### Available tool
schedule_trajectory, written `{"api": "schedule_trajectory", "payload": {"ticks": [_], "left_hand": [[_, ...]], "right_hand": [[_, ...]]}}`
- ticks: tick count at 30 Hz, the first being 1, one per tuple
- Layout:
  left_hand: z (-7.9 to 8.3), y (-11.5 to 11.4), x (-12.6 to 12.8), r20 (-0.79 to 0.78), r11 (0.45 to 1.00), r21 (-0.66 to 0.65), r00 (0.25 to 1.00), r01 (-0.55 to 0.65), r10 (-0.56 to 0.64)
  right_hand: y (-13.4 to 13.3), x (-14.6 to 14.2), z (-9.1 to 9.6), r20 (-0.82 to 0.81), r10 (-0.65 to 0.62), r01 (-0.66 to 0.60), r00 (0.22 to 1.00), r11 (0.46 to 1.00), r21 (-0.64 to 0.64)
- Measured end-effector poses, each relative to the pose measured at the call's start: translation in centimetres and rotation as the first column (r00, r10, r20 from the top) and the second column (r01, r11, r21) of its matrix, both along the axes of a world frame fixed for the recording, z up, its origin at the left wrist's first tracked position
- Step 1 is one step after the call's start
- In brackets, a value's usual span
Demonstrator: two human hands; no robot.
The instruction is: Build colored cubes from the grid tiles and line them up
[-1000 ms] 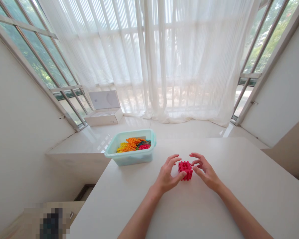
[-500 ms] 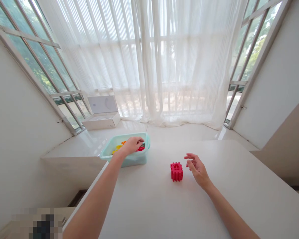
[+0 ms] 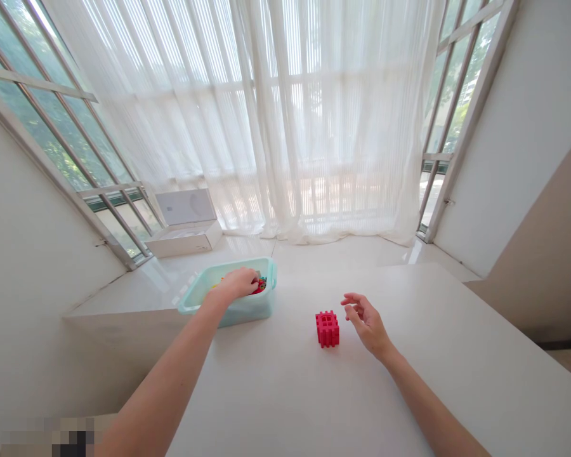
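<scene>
My left hand (image 3: pixel 242 284) is down inside the light-green plastic bin (image 3: pixel 247 311), its fingers curled among small colourful plastic pieces (image 3: pixel 262 285). Red shows right by the fingertips, but whatever they pinch is hidden. On the white table to the right stands a small red cube of interlocking plastic panels (image 3: pixel 327 329), with a window-like grid on its front. Just right of the cube, my right hand (image 3: pixel 367 322) hovers with bent, parted fingers and holds nothing. It does not touch the cube.
An open white box (image 3: pixel 185 236) with its lid raised sits on the sill at the back left. Sheer white curtains (image 3: pixel 285 139) hang behind the white table (image 3: pixel 285 393). The table's left edge runs beneath my left forearm.
My left hand has sunk lower into the bin and its fingers have curled more. The whole view has shifted slightly; the red cube and my right hand keep their places relative to each other.
</scene>
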State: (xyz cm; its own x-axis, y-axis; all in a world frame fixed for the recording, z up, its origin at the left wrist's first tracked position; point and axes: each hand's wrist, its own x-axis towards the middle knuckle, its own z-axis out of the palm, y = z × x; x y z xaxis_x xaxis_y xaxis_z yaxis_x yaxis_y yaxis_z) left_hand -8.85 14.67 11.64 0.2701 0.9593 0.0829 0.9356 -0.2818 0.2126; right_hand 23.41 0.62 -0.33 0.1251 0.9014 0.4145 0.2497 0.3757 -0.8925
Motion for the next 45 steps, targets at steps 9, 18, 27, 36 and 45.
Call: {"api": "schedule_trajectory", "payload": {"ticks": [9, 18, 27, 36, 45], "left_hand": [[0.9, -3.1, 0.8, -0.039, 0.938, 0.338, 0.995, -0.070, 0.088], [-3.6, -11.2, 7.8, 0.130, 0.489, 0.808, 0.709, 0.329, -0.693], [-8.1, -12.5, 10.0, 0.274, 0.557, 0.761, 0.614, 0.333, -0.740], [-8.3, -13.3, 10.3, 0.400, 0.690, 0.526, 0.572, 0.496, -0.716], [-9.1, -13.0, 10.4, 0.586, 0.791, 0.407, 0.534, 0.457, -0.609]], "right_hand": [[-0.3, -0.1, 0.3, -0.006, -0.025, 0.025, 1.000, 1.000, -0.004], [-2.1, -1.0, 2.0, 0.065, 0.040, -0.043, 0.997, 0.998, 0.050], [-3.3, -1.7, 2.2, 0.011, 0.212, -0.212, 0.977, 0.976, 0.044], [-2.8, -1.4, 2.3, -0.178, 0.158, -0.188, 0.971, 0.968, -0.169], [-2.4, -1.0, 2.0, -0.082, 0.216, -0.223, 0.973, 0.971, -0.086]]}}
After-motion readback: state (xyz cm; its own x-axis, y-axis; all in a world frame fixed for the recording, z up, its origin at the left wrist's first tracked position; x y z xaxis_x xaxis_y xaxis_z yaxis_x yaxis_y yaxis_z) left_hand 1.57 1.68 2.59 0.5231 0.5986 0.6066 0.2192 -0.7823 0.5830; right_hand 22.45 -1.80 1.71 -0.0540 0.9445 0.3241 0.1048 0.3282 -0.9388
